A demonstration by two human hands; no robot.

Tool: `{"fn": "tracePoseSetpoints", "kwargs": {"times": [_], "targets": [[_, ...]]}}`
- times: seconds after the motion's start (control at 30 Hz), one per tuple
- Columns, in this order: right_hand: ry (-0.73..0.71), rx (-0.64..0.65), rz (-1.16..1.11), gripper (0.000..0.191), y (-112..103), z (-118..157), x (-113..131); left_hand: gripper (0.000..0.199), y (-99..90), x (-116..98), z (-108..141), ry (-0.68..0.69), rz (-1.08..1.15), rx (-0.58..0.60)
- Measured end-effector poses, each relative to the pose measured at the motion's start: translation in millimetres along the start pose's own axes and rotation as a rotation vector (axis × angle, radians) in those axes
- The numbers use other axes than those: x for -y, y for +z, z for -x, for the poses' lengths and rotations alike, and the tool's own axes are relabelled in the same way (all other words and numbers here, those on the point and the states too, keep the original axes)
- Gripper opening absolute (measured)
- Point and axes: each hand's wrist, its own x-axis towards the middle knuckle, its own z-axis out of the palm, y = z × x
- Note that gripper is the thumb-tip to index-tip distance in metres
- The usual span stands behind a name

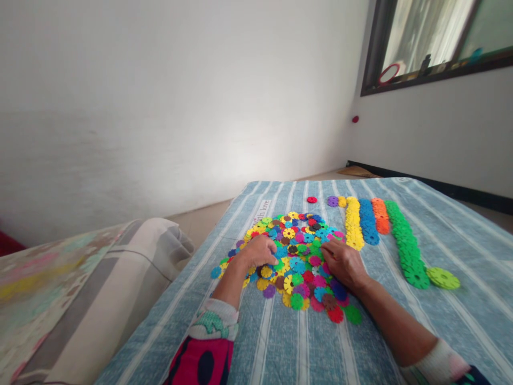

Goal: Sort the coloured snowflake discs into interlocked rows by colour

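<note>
here, colored plastic discs (298, 262) heaped beneath both hands (258, 252) (343, 263)

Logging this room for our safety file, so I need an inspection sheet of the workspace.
surface: blue striped cover, with a sewn label
job's things: heap of coloured plastic discs; yellow row, blue row, orange row, green row; large green disc at the green row's end
clutter: nothing seen
grips: left hand and right hand both palm-down on the heap; any held disc cannot be told
cables: nothing seen
surroundings: white wall, window, tiled floor, patterned cushion at left
</note>
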Motion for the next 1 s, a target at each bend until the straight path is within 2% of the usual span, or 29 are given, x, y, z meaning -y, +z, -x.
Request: {"fn": "tracePoseSetpoints", "kwargs": {"times": [0.17, 0.27, 0.37, 0.53, 0.7, 0.8, 1.0], "targets": [[-0.004, -0.023, 0.012, 0.027, -0.5, -0.5, 0.9, 0.021, -3.3, -4.3, -0.8, -0.008, 0.077, -0.038], [-0.074, -0.055, 0.014, 0.029, -3.2, -0.6, 10.7, 0.019, -5.8, -4.0, -0.5, -0.007, 0.122, -0.057], [-0.207, -0.027, -0.041, 0.028, -7.6, 1.0, 34.4, 0.017, -6.2, 0.3, -1.3, -0.007, 0.165, -0.082], [-0.453, 0.178, -0.116, 0.023, -9.1, 4.5, 84.4, 0.018, -2.8, 6.3, -3.9, -0.012, 0.248, -0.152], [-0.492, 0.268, -0.056, 0.008, 5.0, -5.4, 114.1, 0.019, 1.3, 3.1, -4.8, -0.022, 0.326, -0.231], [-0.498, 0.304, 0.053, 0.01, 19.1, -14.3, 124.1, 0.021, 2.4, 3.9, -6.4, -0.03, 0.364, -0.273], [-0.524, 0.241, 0.122, 0.006, 36.3, -16.8, 131.9, 0.025, 0.2, 10.8, -10.9, -0.064, 0.453, -0.365]]}}
